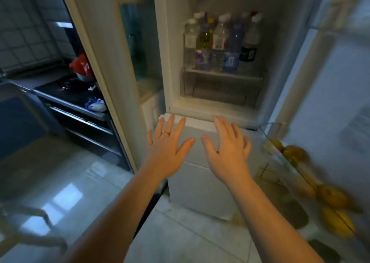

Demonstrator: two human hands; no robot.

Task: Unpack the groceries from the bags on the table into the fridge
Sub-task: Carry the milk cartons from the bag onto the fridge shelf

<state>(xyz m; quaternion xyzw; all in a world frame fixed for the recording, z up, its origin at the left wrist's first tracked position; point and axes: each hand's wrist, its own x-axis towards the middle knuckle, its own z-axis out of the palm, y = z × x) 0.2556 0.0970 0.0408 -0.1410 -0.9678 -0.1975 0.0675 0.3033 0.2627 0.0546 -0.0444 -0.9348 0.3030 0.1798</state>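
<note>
The white fridge (176, 42) stands with its upper compartment showing. Inside, several bottles (220, 42) stand on a shelf above a clear drawer (220, 88). Below is the closed white lower door (198, 178). My left hand (168, 144), wearing a ring, and my right hand (226, 148) are both spread flat in front of the top of that lower door, fingers straight, holding nothing. Whether they touch the door I cannot tell. At the right, the fridge door's clear bin (300, 172) holds yellow and brown fruit (332, 198). No grocery bags are in view.
A dark kitchen with a stove (68, 86), a red bag (82, 64) and a blue-white cloth (96, 105) lies behind the sliding glass door (104, 62) at left. The glossy tiled floor (180, 232) stretches below. A blurred metal frame (40, 222) shows at bottom left.
</note>
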